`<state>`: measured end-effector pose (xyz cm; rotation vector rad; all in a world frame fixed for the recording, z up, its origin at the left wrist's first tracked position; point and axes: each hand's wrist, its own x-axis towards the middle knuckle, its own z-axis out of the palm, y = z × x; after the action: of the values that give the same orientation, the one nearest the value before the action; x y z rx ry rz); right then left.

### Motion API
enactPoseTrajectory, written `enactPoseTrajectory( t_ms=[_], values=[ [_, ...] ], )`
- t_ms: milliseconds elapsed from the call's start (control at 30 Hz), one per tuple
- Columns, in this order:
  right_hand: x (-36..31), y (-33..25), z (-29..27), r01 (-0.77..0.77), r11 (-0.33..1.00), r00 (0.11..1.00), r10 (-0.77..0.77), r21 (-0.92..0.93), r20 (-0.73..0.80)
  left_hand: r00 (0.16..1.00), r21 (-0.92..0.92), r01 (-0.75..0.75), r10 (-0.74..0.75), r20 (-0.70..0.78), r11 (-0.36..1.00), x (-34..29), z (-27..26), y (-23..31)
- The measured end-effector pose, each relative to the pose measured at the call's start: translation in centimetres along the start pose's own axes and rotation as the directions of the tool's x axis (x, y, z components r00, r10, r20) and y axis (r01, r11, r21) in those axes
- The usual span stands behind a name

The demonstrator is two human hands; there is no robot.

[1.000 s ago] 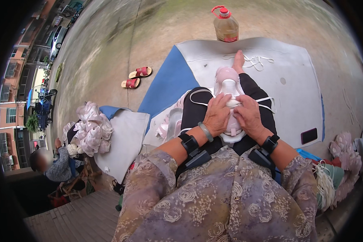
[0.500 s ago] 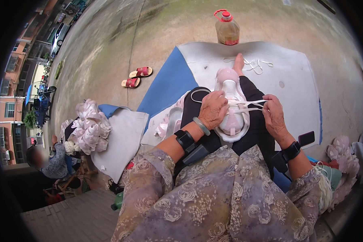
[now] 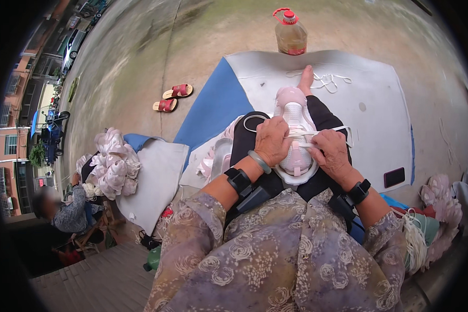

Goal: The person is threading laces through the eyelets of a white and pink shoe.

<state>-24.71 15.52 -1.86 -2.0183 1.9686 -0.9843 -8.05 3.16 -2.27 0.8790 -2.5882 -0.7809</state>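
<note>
A pink and white shoe upper [image 3: 295,112] lies between my thighs, its toe pointing away from me. White laces cross its middle. My left hand [image 3: 273,139] pinches a lace at the shoe's left side, and a loop of that lace [image 3: 252,120] stands out over my dark trouser leg. On the right side, the fingers of my right hand [image 3: 331,152] are closed on the lace near the shoe's centre. A loose lace end [image 3: 350,136] hangs past this hand. The exact finger contact is partly hidden.
White and blue sheeting [image 3: 372,119] lies under my legs, with a loose lace [image 3: 332,83] and a phone [image 3: 394,178] on it. An oil bottle [image 3: 290,36] stands beyond. Red slippers [image 3: 178,91] and bundled pink uppers [image 3: 116,164] are leftward; another person [image 3: 67,210] sits farther left.
My right hand has moved left, from holding the laces stretched out at the side to close over the shoe. My left hand stays almost in place.
</note>
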Motion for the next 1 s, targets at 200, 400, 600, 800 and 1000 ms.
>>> enactPoseTrajectory(
  t_ms=[200,400,600,800,1000],
  values=[
    [0.2,0.2,0.2,-0.070,0.993,0.997,0.067,0.094,0.036,0.976,0.092,-0.218,0.217,0.014,0.972,0.6,-2.3,0.0],
    [0.5,0.1,-0.5,-0.068,0.995,0.988,0.056,0.076,0.147,0.976,-0.528,0.144,-0.031,0.217,0.837,1.2,-7.4,-1.9],
    [-1.8,0.8,-4.4,-0.125,0.992,0.981,0.126,-0.015,0.149,0.958,-0.876,0.282,-0.174,0.230,0.391,0.1,-8.9,-3.8],
    [-9.0,7.0,-12.7,-0.324,0.917,0.943,0.332,-0.234,-0.005,0.926,-0.853,0.375,-0.190,0.326,0.363,-0.9,-4.8,-3.5],
    [-17.3,12.5,-15.2,-0.517,0.831,0.845,0.534,-0.207,0.034,0.948,-0.609,0.316,-0.271,0.168,0.728,-0.6,-0.9,-2.7]
  ],
)
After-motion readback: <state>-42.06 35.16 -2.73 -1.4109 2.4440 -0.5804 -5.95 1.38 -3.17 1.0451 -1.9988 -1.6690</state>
